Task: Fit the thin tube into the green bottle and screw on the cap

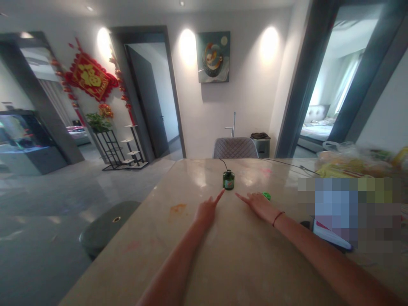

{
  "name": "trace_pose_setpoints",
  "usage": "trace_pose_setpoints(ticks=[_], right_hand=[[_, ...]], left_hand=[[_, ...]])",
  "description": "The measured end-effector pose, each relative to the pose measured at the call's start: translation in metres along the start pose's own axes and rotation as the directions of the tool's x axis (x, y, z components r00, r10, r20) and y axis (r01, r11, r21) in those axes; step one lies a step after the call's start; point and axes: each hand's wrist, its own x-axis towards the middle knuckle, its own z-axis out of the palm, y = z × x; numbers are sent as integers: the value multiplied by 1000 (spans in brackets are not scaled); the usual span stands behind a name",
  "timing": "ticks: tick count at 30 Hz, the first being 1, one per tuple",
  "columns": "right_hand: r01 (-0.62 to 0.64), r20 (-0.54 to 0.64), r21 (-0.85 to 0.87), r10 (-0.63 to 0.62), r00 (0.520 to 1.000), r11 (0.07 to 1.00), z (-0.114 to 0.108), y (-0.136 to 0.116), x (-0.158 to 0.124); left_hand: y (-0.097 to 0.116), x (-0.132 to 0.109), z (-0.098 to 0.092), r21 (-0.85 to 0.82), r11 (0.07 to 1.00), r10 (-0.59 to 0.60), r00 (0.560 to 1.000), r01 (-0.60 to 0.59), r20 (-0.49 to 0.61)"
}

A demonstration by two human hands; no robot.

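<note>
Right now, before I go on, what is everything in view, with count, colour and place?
bottle: 1, dark green, upright on the table
table: 1, beige, foreground
small object: 1, bright green, beside the right hand
plastic bags: count unclear, clear, table's right side
pixelated area: right, contents unreadable
cable: 1, dark, far right of table
chair: 1, grey, beyond table
stool: 1, grey-green, left of table
wall picture: 1, multicoloured, back wall
hanging decoration: 1, red and gold, left wall
plant: 1, green, left
fish tank: 1, dark, far left
door frames: 3, dark grey, left and right
bracelet: 1, red, right wrist
left hand: 1, bare, near bottle
right hand: 1, bare, right of bottle
</note>
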Motion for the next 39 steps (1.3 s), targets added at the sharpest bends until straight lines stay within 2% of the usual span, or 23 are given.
trace_pose_setpoints(ticks=[3, 7, 9, 13, 18, 24, 28, 39], right_hand=[[-93, -32, 160, 99, 995, 983, -12, 4, 18], [-240, -115, 308, 286, 951, 921, -33, 6, 60], [-236, -155, 367, 309, 938, 900, -40, 7, 79], [-242, -89, 327, 285, 954, 913, -46, 7, 104], [-222, -143, 236, 260, 955, 946, -52, 4, 117], [-272, 26, 415, 287, 958, 868, -55, 12, 135], [-267, 64, 460, 268, 961, 847, -53, 22, 142], [-298, 12, 483, 334, 943, 824, -59, 24, 145]], left_hand=[[-2, -2, 0, -134, 988, -72, 997, 70, -9], [-4, -3, 0, -145, 984, -96, 994, 103, 56], [-3, -3, 1, -136, 985, -101, 993, 109, 63], [-3, -2, 2, -132, 983, -117, 990, 126, 74], [-5, -2, 2, -144, 982, -113, 990, 124, 83], [-5, -2, 2, -158, 980, -108, 990, 121, 90], [-5, -3, 1, -160, 979, -114, 989, 128, 92], [-4, -4, 0, -165, 978, -116, 990, 127, 77]])
